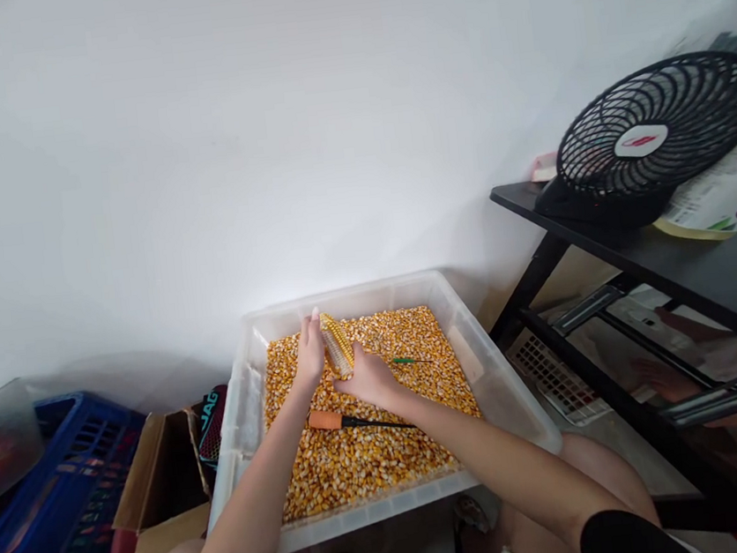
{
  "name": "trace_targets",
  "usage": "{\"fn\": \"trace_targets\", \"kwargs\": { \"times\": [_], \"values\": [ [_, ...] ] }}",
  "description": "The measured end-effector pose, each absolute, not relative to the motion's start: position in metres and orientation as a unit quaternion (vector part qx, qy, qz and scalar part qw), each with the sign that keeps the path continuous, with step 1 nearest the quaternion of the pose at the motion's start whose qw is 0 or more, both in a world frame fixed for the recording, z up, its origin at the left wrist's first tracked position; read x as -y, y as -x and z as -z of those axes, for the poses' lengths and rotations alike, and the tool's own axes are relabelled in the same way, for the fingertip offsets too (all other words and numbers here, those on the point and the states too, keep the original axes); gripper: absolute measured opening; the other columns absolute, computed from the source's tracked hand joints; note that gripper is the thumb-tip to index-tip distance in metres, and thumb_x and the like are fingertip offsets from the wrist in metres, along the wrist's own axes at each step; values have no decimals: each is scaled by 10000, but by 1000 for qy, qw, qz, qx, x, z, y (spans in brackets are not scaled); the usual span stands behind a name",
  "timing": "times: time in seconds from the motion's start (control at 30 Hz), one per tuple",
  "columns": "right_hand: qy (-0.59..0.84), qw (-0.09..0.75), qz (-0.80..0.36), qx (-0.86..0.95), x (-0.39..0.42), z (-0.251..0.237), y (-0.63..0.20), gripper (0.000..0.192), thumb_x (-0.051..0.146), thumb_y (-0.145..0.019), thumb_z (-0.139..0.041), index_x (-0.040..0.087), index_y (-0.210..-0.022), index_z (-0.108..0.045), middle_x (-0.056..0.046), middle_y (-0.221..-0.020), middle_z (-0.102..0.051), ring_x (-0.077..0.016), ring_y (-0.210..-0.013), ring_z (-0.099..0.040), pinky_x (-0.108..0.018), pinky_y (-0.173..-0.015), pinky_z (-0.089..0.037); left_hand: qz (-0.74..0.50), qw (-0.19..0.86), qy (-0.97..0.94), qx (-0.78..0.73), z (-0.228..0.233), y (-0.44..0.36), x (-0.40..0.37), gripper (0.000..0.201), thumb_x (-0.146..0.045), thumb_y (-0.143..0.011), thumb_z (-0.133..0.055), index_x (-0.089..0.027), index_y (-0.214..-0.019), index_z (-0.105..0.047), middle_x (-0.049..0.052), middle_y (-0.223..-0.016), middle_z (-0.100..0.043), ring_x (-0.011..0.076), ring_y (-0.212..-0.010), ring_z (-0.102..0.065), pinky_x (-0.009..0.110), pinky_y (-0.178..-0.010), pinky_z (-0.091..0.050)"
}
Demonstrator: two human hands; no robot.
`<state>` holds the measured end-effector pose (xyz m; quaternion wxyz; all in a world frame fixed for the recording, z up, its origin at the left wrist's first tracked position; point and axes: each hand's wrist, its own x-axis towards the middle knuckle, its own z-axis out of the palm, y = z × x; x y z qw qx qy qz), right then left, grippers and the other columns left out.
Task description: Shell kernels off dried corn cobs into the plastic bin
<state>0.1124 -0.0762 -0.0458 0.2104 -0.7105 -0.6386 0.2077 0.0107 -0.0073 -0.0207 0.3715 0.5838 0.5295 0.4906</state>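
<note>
A partly shelled corn cob (336, 344) is held over a clear plastic bin (507, 385) of loose corn kernels (351, 474). Rows of yellow kernels remain on part of the cob, and a paler stripe runs along it. My left hand (311, 351) is closed on its left side and upper end. At the lower right, my right hand (370, 377) grips the cob with the thumb against it. Below the hands, a screwdriver-like tool with an orange handle (324, 420) and dark shaft lies on the kernels. A thin tool with a green handle (403, 360) lies right of my right hand.
On the right, a black table (525, 196) carries a black fan (658, 128) and a printed bag (724, 191). A white basket (557, 379) is beneath it. To the left are a cardboard box (158, 478) and a blue crate (54, 499). A white wall (261, 147) stands behind the bin.
</note>
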Motion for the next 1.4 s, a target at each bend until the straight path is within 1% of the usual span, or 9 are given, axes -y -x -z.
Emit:
{"fn": "trace_targets", "kwargs": {
  "times": [0.1,0.27,0.37,0.43,0.57,0.63,0.8,1.07,1.4],
  "values": [
    [708,205,-210,643,77,45,-112,618,491,-628,-680,167,-1104,-457,-93,-889,-686,-259,-810,-659,-278,-593,-408,-467,339,-628,-522,22,-10,9,363,-551,-830,-425,-194,-843,-494,-1,-707,-509,179,-723,-518,284,-680,-406],
    [689,238,-247,638,78,48,-114,577,501,-624,-680,179,-1054,-471,-67,-869,-686,-233,-784,-659,-256,-563,-395,-453,322,-668,-495,28,-7,8,377,-505,-897,-289,-189,-926,-492,34,-793,-548,197,-790,-541,317,-743,-409],
    [691,246,-242,635,77,48,-114,578,510,-627,-674,183,-1056,-467,-64,-877,-687,-232,-788,-660,-255,-564,-402,-480,336,-660,-470,26,-8,8,381,-485,-904,-280,-190,-947,-518,49,-873,-572,197,-866,-543,314,-796,-409],
    [705,225,-212,638,76,45,-113,578,509,-637,-665,171,-1062,-468,-83,-874,-688,-251,-796,-661,-272,-579,-413,-493,351,-638,-476,23,-10,9,390,-498,-895,-301,-187,-942,-532,41,-877,-575,191,-878,-540,300,-796,-410],
    [717,168,-151,659,78,39,-110,578,499,-662,-644,152,-1089,-465,-107,-844,-692,-273,-794,-665,-305,-620,-434,-473,348,-595,-548,20,-13,12,398,-566,-797,-475,-181,-891,-512,-28,-659,-473,148,-637,-489,260,-616,-395],
    [717,152,-144,665,79,37,-109,585,497,-671,-638,150,-1106,-459,-113,-851,-693,-270,-803,-666,-310,-641,-441,-467,341,-588,-565,22,-13,12,398,-566,-777,-508,-184,-889,-495,-52,-607,-418,129,-560,-440,251,-569,-367],
    [708,149,-150,674,79,39,-113,603,509,-647,-648,150,-1095,-462,-121,-865,-691,-279,-803,-668,-314,-631,-448,-473,331,-602,-551,30,-13,11,374,-546,-817,-457,-188,-922,-473,-51,-598,-422,136,-557,-440,257,-571,-354],
    [696,161,-147,684,78,42,-118,658,499,-632,-652,136,-1141,-446,-125,-875,-690,-279,-801,-666,-313,-624,-448,-489,294,-634,-522,29,-13,15,298,-474,-873,-393,-189,-937,-452,-8,-687,-492,162,-644,-504,276,-607,-383],
    [696,179,-156,678,79,43,-119,680,504,-627,-661,138,-1158,-446,-118,-889,-693,-274,-824,-666,-308,-642,-452,-492,296,-652,-495,33,-11,14,369,-515,-890,-323,-179,-977,-449,3,-741,-486,165,-699,-498,281,-672,-380]
  ]
}}
